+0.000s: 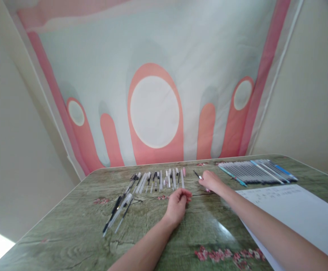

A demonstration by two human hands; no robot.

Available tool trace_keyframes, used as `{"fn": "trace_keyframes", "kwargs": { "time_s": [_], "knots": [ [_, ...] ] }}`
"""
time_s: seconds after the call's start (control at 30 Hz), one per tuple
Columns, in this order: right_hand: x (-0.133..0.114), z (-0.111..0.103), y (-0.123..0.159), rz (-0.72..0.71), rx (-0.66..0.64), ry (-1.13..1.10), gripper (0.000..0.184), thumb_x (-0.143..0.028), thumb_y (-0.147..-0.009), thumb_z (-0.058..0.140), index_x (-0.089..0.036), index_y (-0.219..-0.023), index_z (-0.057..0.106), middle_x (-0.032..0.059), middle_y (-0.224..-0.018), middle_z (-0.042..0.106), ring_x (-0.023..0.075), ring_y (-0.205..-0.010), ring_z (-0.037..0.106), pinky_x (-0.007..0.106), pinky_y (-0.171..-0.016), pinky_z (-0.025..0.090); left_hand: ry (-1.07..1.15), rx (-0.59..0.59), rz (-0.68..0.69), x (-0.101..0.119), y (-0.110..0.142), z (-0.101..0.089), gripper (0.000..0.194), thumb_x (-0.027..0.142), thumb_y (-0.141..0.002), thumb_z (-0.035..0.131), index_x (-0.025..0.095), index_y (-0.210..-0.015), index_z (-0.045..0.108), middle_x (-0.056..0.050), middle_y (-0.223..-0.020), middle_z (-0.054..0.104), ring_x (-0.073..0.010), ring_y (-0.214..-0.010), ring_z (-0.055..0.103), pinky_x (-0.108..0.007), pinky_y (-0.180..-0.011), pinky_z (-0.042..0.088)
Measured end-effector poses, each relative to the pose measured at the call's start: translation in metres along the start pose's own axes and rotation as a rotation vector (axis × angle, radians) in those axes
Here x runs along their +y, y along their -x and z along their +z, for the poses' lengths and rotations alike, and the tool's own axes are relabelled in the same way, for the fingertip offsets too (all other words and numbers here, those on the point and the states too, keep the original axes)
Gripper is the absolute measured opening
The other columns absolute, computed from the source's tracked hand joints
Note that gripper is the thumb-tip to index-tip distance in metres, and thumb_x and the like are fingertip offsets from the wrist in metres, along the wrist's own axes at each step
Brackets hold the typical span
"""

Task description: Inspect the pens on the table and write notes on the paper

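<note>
My right hand (211, 181) is closed around a slim pen part (197, 174) with a dark shaft and a white section, its dark end pointing up and left. A bit of pink shows just under that hand. My left hand (177, 206) rests on the table nearer to me, fingers loosely curled and slightly apart, with nothing visible in them. Beyond it lies a row of pen parts (160, 180): clear barrels, dark refills and small caps. A looser pile of clear barrels and black pen pieces (118, 210) is to its left.
At the back right, many grey pens (243, 173) lie side by side, with blue and teal ones among them. A white sheet (299, 214) with faint writing lies under my right forearm. The wood-patterned table (67, 233) meets a pink-and-grey backdrop (155, 150).
</note>
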State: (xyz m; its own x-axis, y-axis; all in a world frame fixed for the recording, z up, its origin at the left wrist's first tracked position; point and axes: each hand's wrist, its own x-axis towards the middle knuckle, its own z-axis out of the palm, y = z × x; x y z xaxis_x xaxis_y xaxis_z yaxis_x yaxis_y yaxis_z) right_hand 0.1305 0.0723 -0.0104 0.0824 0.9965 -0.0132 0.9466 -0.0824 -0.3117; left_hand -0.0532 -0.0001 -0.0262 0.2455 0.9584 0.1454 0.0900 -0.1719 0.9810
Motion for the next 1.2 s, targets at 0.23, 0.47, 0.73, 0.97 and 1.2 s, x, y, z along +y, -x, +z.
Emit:
{"fn": "trace_keyframes", "kwargs": {
  "time_s": [0.23, 0.47, 0.73, 0.97, 1.2],
  "knots": [
    [0.012, 0.001, 0.008, 0.017, 0.083, -0.019, 0.020, -0.026, -0.066, 0.051, -0.012, -0.069, 0.066, 0.0177, -0.075, 0.066, 0.0237, -0.070, 0.063, 0.026, -0.054, 0.039, -0.006, -0.016, -0.022, 0.003, -0.001, -0.002, 0.019, 0.008, -0.068, 0.039, 0.013, -0.076, 0.056, -0.001, -0.069, 0.058, -0.0090, -0.063, 0.051, -0.020, -0.061, 0.041],
    [0.020, 0.003, 0.012, -0.038, 0.127, -0.195, 0.016, -0.026, -0.063, 0.052, -0.014, -0.054, 0.058, 0.0098, -0.051, 0.061, 0.0184, -0.051, 0.059, 0.023, -0.047, 0.035, 0.068, -0.047, -0.164, 0.006, -0.009, 0.000, 0.026, 0.003, -0.062, 0.042, 0.012, -0.084, 0.053, -0.003, -0.078, 0.060, -0.0079, -0.062, 0.053, -0.020, -0.058, 0.040],
    [0.010, 0.003, 0.022, -0.233, 0.129, -0.491, 0.018, -0.032, -0.074, 0.044, -0.016, -0.068, 0.052, -0.0030, -0.050, 0.056, 0.0079, -0.037, 0.050, 0.016, -0.038, 0.034, 0.214, -0.113, -0.332, 0.013, -0.036, 0.021, 0.037, 0.027, -0.074, 0.051, 0.011, -0.107, 0.047, -0.011, -0.090, 0.061, -0.0119, -0.070, 0.058, -0.024, -0.062, 0.044],
    [0.005, 0.011, 0.028, -0.437, -0.089, -0.870, 0.019, -0.035, -0.073, 0.048, -0.016, -0.075, 0.051, -0.0068, -0.047, 0.049, 0.0067, -0.030, 0.044, 0.016, -0.029, 0.032, 0.255, -0.028, -0.029, 0.001, -0.040, 0.038, 0.033, 0.039, -0.077, 0.048, 0.014, -0.098, 0.055, -0.007, -0.098, 0.061, -0.0168, -0.088, 0.056, -0.027, -0.075, 0.045],
    [-0.001, 0.010, 0.035, -0.435, -0.111, -0.910, 0.025, -0.041, -0.073, 0.050, -0.016, -0.072, 0.052, -0.0079, -0.043, 0.045, 0.0057, -0.029, 0.041, 0.016, -0.029, 0.029, 0.445, 0.071, -0.055, -0.006, -0.040, 0.030, 0.026, 0.036, -0.069, 0.059, 0.013, -0.078, 0.054, -0.003, -0.075, 0.060, -0.0135, -0.073, 0.057, -0.030, -0.077, 0.045]
  ]
}}
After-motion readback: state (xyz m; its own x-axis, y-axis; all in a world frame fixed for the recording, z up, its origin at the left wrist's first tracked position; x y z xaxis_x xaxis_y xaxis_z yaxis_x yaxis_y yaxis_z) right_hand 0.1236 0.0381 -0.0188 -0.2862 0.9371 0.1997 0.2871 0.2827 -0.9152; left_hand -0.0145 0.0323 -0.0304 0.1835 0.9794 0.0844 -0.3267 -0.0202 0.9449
